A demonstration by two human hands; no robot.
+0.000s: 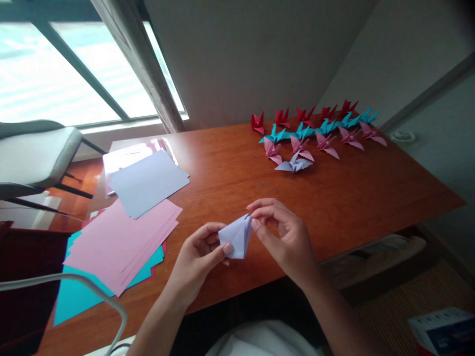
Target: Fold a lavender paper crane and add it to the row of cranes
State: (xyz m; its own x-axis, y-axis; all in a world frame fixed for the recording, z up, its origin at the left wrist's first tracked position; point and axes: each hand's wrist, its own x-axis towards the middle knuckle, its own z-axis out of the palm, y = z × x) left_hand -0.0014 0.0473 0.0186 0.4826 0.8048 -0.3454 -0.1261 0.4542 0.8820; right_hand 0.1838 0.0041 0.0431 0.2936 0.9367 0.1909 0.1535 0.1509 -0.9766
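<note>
Between my two hands is a pale lavender piece of folded paper (234,238), held above the front part of the wooden table. My left hand (202,254) grips its left side, the thumb lying on the front face and the fingers behind. At the upper right tip, my right hand (282,232) pinches the paper with thumb and fingertips. Several loose layers show along the right edge of the folded paper. Beyond my hands stands a finished lavender paper crane (295,164).
Rows of pink cranes (325,143), blue cranes (302,131) and red cranes (282,118) stand at the back right of the table (371,198). On the left lie lavender sheets (150,180), pink sheets (118,242) and blue sheets (79,296). A chair (37,153) stands by the window.
</note>
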